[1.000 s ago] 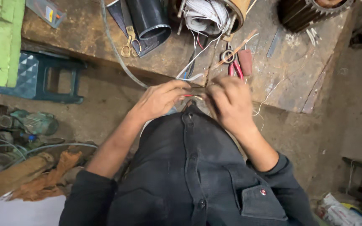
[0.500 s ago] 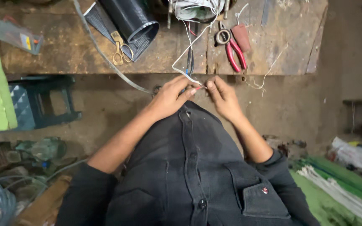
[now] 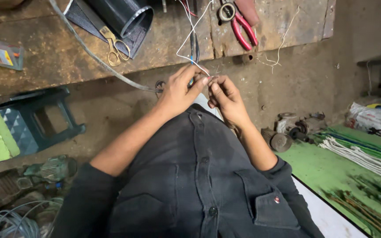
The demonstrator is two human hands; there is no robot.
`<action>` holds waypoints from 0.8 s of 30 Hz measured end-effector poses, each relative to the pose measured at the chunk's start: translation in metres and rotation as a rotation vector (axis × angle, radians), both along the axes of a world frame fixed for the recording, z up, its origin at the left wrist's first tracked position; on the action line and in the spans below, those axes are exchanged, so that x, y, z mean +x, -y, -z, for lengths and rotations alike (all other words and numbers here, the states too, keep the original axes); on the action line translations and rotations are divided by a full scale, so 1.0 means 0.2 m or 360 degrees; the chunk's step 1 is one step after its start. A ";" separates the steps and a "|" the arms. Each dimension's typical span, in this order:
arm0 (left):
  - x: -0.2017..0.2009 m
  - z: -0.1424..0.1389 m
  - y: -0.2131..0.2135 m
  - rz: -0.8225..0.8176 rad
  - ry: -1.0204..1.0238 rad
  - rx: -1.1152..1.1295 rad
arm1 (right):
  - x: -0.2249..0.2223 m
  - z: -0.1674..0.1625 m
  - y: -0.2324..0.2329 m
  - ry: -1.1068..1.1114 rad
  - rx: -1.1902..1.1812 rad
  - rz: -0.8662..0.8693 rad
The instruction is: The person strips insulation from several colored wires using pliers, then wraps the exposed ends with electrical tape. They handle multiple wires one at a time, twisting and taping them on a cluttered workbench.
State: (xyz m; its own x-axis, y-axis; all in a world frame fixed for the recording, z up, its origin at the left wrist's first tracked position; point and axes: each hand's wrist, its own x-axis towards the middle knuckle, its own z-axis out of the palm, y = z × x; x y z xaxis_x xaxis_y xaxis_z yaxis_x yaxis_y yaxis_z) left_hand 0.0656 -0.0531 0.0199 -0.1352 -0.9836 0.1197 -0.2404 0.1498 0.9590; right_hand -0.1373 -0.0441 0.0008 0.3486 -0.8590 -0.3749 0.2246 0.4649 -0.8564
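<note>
My left hand (image 3: pixel 179 90) and my right hand (image 3: pixel 225 98) meet fingertip to fingertip in front of my dark shirt. Both pinch the end of a thin white wire (image 3: pixel 189 37) that runs up onto the rusty workbench (image 3: pixel 67 61). A dark sleeved cable with a blue mark (image 3: pixel 193 48) hangs beside the white wire just above my left fingers. Red-handled pliers (image 3: pixel 243 31) lie on the bench above my right hand.
Brass scissors (image 3: pixel 113 46) and a black mesh tube (image 3: pixel 122 15) rest on the bench, with a grey cable (image 3: pixel 93 55) curving off its edge. A blue plastic stool (image 3: pixel 36 123) stands at left. Small motors (image 3: pixel 287 130) and white wire bundles (image 3: pixel 362 156) lie at right.
The view has swung left and down, so the bench sits higher in view. My hands stay together on the wire, fingertips working closer.
</note>
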 end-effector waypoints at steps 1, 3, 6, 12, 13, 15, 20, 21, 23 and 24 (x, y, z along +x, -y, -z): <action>0.01 0.00 0.00 0.0027 -0.0022 0.0013 | 0.00 0.00 -0.01 -0.0073 -0.0023 -0.0011; 0.01 -0.01 -0.01 0.0080 -0.0069 0.0041 | 0.00 -0.01 -0.02 -0.0223 -0.0067 -0.0036; 0.01 -0.01 -0.01 0.0055 -0.0118 -0.0018 | -0.01 -0.04 -0.03 -0.0358 -0.0083 -0.0041; -0.01 0.00 -0.01 -0.0056 -0.0092 -0.0040 | 0.02 -0.19 -0.04 -0.0899 -0.0259 -0.0212; -0.01 0.00 -0.01 -0.0052 -0.0061 -0.0023 | 0.03 -0.22 -0.04 -0.1083 -0.0527 -0.0321; -0.01 0.01 0.01 -0.0042 0.0002 0.0013 | 0.04 -0.31 -0.04 -0.1438 -0.1069 -0.0540; 0.01 0.01 0.03 0.0073 -0.0057 0.0011 | 0.04 -0.46 0.06 -0.1901 -0.1855 -0.0578; 0.01 0.01 0.03 0.0111 -0.0076 0.0010 | 0.03 -0.46 0.10 -0.1981 -0.1930 -0.0569; 0.00 0.01 0.03 0.0113 -0.0088 -0.0036 | 0.01 -0.43 0.19 -0.1937 -0.1937 -0.0481; 0.00 0.00 0.03 0.0112 -0.0088 -0.0073 | 0.00 -0.39 0.25 -0.1912 -0.1955 -0.0429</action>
State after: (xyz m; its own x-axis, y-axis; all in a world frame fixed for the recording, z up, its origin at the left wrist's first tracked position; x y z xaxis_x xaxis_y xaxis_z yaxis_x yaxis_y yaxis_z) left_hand 0.0652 -0.0590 0.0192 -0.1954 -0.9652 0.1736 -0.1747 0.2084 0.9623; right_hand -0.1377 -0.0935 0.0796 0.5580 -0.7877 0.2612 -0.7162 -0.6161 -0.3278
